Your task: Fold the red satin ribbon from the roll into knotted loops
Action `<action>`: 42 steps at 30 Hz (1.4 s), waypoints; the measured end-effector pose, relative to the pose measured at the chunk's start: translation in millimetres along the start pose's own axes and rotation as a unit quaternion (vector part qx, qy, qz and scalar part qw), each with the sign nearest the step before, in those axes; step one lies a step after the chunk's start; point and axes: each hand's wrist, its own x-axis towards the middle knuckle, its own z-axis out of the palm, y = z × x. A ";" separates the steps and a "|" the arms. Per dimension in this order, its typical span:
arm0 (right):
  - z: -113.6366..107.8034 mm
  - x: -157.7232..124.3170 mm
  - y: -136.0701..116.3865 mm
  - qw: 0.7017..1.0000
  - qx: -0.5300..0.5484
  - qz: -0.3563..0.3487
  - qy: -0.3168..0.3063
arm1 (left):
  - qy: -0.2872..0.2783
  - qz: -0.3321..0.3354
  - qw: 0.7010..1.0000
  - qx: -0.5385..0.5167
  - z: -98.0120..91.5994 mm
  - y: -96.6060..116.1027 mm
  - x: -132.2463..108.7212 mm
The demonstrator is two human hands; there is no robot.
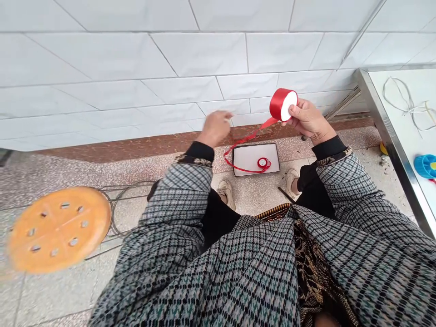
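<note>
My right hand (306,119) is closed around a spool of red ribbon (282,104) with a white core, held up in front of the tiled wall. A loose red ribbon strand (243,141) runs from the spool down to the left and loops onto a white tray (250,156) on the floor. A small red ribbon roll (263,163) lies in that tray. My left hand (215,127) is blurred by motion, fingers curled, close to the upper part of the strand; whether it grips the ribbon cannot be seen.
An orange round stool (57,229) with holes stands at the left on a wire frame. A steel-edged table (391,131) at the right carries white cords (405,102) and a blue round object (425,165). My feet (226,193) rest on the speckled floor.
</note>
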 end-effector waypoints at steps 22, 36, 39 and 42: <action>1.1 10.5 15.6 0.994 -0.067 0.007 0.088 | -0.168 -0.068 0.813 -0.554 72.5 58.6 -51.7; -11.8 -3.2 1.1 0.944 -0.324 0.060 0.031 | -0.211 -0.121 0.806 -0.539 48.7 56.5 -50.9; -8.0 -5.1 -3.3 0.932 -0.355 0.070 0.013 | -0.219 -0.145 0.807 -0.529 48.4 58.2 -50.6; -5.3 -5.2 -5.6 0.927 -0.362 0.097 0.001 | -0.239 -0.172 0.804 -0.517 48.2 59.1 -49.8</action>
